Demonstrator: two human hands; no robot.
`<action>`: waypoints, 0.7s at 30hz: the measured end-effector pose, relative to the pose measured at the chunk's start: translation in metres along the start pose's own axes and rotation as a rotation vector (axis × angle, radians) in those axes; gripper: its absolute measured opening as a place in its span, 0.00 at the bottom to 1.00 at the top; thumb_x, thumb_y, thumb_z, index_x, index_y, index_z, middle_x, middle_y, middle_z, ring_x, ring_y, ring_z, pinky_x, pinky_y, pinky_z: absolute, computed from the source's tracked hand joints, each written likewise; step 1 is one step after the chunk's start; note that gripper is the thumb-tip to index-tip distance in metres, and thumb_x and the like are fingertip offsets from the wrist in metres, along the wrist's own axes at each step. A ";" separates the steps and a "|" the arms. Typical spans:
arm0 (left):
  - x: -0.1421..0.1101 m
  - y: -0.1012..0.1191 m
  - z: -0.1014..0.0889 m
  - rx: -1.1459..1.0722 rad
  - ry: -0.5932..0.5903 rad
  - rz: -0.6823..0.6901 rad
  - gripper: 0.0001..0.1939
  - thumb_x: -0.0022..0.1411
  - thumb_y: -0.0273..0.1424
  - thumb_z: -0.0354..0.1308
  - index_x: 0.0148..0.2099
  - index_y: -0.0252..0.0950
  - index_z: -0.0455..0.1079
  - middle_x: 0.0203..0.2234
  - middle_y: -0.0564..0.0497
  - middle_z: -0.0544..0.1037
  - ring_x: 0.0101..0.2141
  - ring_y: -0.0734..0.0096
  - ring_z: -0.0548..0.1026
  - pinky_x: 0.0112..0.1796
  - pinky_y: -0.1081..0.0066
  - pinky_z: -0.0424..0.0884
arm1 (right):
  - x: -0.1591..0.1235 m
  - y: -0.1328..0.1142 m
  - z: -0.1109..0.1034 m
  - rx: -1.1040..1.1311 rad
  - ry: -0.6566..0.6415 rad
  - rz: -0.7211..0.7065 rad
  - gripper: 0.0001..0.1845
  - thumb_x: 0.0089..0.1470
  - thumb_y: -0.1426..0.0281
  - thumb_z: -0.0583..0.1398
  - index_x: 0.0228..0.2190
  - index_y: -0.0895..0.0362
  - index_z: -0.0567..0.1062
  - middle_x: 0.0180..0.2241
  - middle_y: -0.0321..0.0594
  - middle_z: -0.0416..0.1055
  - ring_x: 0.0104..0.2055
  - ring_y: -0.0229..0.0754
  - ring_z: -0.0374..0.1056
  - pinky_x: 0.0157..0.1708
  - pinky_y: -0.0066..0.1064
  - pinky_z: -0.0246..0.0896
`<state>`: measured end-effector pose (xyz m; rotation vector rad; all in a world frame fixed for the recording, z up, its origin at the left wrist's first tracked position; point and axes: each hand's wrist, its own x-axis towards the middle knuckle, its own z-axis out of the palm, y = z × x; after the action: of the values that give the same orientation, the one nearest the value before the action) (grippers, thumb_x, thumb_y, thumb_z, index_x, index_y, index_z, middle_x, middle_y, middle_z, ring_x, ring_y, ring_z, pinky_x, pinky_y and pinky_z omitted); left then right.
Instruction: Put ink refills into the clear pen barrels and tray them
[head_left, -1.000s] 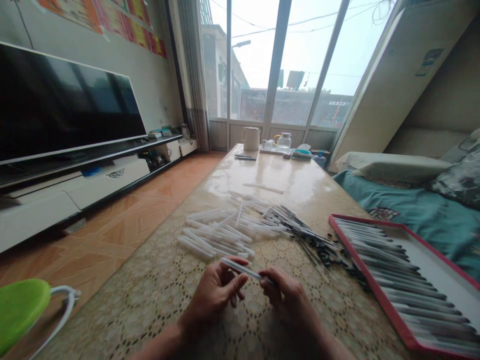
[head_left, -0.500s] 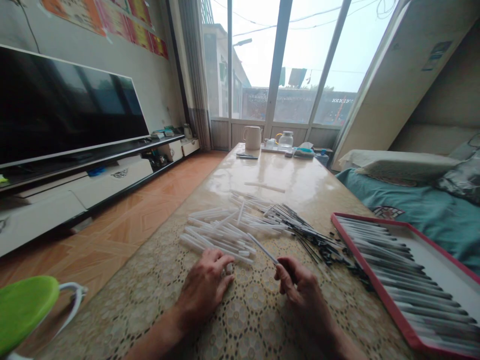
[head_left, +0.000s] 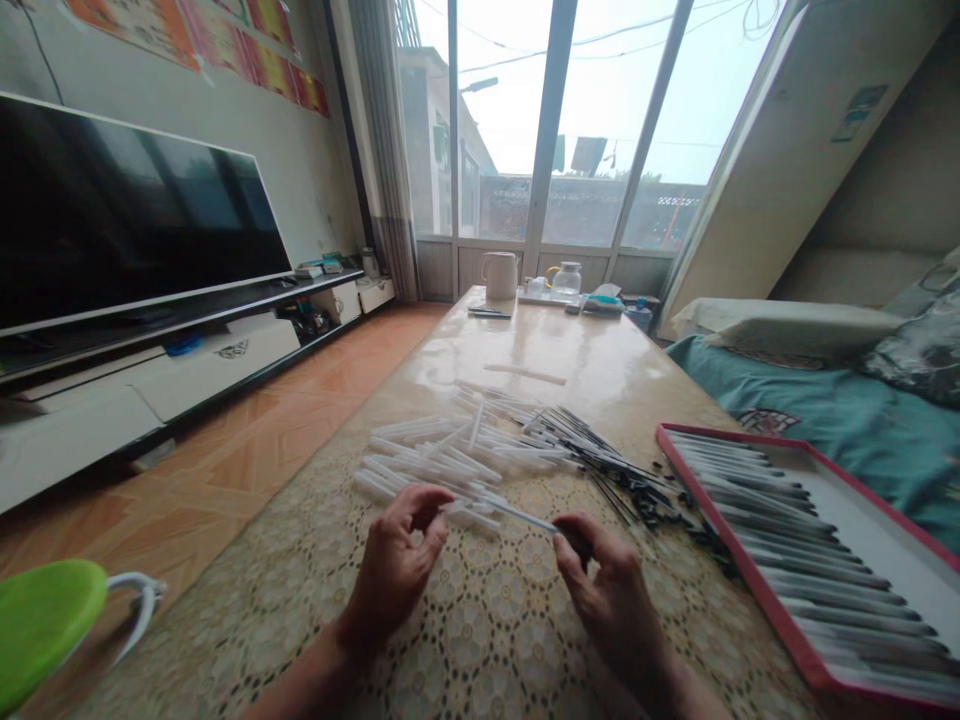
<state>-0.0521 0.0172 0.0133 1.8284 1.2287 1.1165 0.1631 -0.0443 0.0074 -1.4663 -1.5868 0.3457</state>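
Note:
My right hand (head_left: 604,560) is closed on a thin pale pen refill (head_left: 529,517), which points left and slightly away from me. My left hand (head_left: 405,545) is raised in front of the pile, its thumb and index finger curled toward each other. A small whitish piece shows at those fingertips; I cannot make out what it is. Behind the hands lies a loose pile of white translucent pen barrels (head_left: 427,450). To its right are thin dark-and-clear refills (head_left: 600,450) and small black caps (head_left: 652,505).
A red-rimmed box (head_left: 750,580) with rows of dark-ended pens stands at the right. The patterned table (head_left: 480,640) runs toward the window, with a kettle (head_left: 500,276) and glass jug (head_left: 568,278) at its far end. A green stool (head_left: 49,620) is at lower left.
My left hand has lifted from the table beside the barrels and turned its fingertips toward the refill. My right hand stays nearly in place, its refill now lying at a flatter angle.

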 end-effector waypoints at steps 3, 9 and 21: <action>0.004 0.002 -0.003 -0.256 -0.030 -0.137 0.12 0.59 0.33 0.51 0.43 0.34 0.71 0.26 0.51 0.71 0.28 0.70 0.69 0.31 0.71 0.65 | -0.001 -0.004 -0.001 0.001 0.000 -0.052 0.11 0.57 0.67 0.52 0.30 0.58 0.71 0.22 0.34 0.63 0.23 0.37 0.61 0.25 0.26 0.57; 0.006 0.003 -0.001 -0.422 -0.089 -0.273 0.13 0.58 0.38 0.54 0.39 0.34 0.71 0.19 0.56 0.66 0.23 0.74 0.63 0.24 0.75 0.60 | -0.004 -0.006 -0.002 0.004 -0.019 -0.082 0.08 0.57 0.69 0.51 0.32 0.57 0.70 0.24 0.33 0.62 0.25 0.36 0.61 0.27 0.25 0.58; 0.002 0.004 0.004 -0.375 -0.114 -0.249 0.16 0.57 0.43 0.56 0.35 0.34 0.70 0.17 0.58 0.63 0.20 0.76 0.60 0.22 0.76 0.57 | -0.003 -0.010 -0.001 -0.061 -0.081 -0.106 0.07 0.56 0.71 0.51 0.29 0.56 0.67 0.22 0.33 0.61 0.23 0.36 0.59 0.25 0.26 0.56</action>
<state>-0.0463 0.0178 0.0154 1.3971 1.0637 1.0082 0.1577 -0.0504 0.0136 -1.4232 -1.7459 0.3016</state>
